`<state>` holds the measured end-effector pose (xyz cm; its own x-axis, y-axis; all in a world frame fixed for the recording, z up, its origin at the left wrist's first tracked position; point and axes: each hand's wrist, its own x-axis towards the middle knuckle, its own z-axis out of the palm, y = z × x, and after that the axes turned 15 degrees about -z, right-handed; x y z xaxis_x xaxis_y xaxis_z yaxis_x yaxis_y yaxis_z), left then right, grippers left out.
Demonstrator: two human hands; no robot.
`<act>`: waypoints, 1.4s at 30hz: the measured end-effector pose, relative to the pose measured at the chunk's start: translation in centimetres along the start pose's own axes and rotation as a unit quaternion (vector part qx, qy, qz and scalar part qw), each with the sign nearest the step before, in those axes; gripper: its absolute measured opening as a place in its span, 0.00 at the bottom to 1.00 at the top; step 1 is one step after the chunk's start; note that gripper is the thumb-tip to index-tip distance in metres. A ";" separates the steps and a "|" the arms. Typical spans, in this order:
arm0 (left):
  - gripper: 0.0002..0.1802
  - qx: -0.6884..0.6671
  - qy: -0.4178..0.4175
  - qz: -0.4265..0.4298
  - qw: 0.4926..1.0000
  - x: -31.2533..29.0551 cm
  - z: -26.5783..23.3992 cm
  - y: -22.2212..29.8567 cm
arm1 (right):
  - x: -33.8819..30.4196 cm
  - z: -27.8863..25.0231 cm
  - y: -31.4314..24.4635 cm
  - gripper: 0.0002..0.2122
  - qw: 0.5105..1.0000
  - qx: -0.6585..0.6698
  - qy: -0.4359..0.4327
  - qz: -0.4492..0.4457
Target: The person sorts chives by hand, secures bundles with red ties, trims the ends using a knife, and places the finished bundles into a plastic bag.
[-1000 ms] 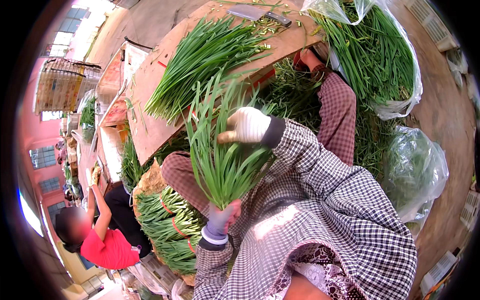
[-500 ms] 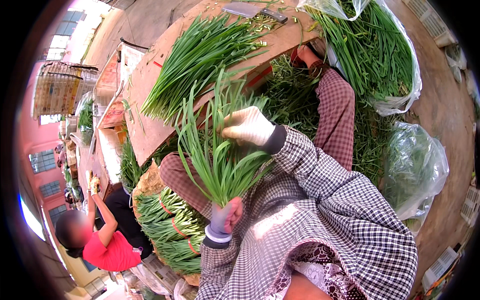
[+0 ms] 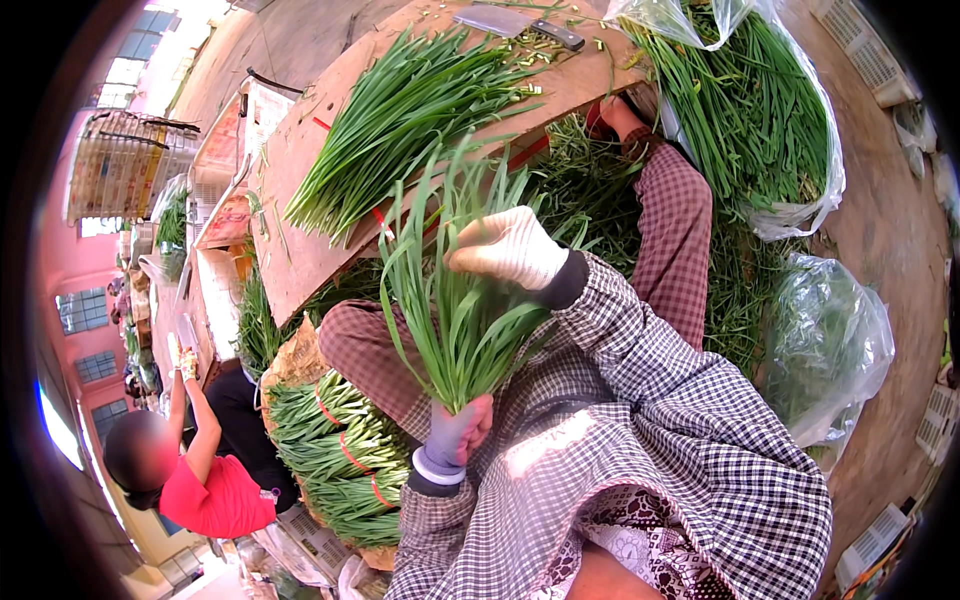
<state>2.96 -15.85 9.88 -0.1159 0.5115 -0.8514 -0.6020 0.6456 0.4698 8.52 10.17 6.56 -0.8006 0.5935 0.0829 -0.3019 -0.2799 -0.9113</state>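
My left hand (image 3: 458, 432), in a grey-violet glove, is closed round the base of a bunch of garlic chives (image 3: 455, 345), whose long leaves fan upward. Over the upper leaves is my right hand (image 3: 510, 248) in a cream glove, thumb and fingers pinched together; what they hold, if anything, is hidden among the leaves. Beyond my hands a larger pile of garlic chives (image 3: 390, 130) lies on a wooden board (image 3: 290, 270). A knife with a broad blade (image 3: 495, 20) and dark handle rests at the board's far edge, near cut stem ends.
Banded bundles of chives (image 3: 335, 460) are stacked at my left. An open plastic bag of chives (image 3: 745, 110) stands far right, with another clear bag (image 3: 830, 340) nearer. Loose leaves (image 3: 585, 190) lie under the board. A co-worker in a red top (image 3: 215, 500) sits at left.
The bunch in my left hand has shifted slightly right and up. My right hand has moved slightly right over the leaves. The co-worker's hands have shifted a little.
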 end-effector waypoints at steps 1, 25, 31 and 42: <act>0.09 0.003 0.003 -0.005 1.000 -0.1 0.0 0.1 | 0.0 -0.4 -0.1 0.09 0.999 -0.008 0.015 -0.029; 0.10 0.031 0.061 -0.030 0.997 -1.7 -0.2 0.0 | 2.9 -1.6 4.7 0.12 0.908 -0.384 -0.130 -0.103; 0.12 0.022 0.074 -0.052 0.996 -3.0 -1.7 -0.3 | 1.3 -10.2 3.5 0.08 0.856 -0.508 -0.005 -0.093; 0.14 0.033 0.087 -0.057 0.994 -3.1 -1.6 -0.1 | 0.1 -14.2 -1.1 0.07 0.731 -0.655 -0.039 -0.189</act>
<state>2.09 -18.38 12.07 -0.1878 0.3316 -0.9245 -0.5669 0.7321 0.3777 16.14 21.22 1.87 -0.8306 0.3827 0.4044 0.2045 0.8853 -0.4177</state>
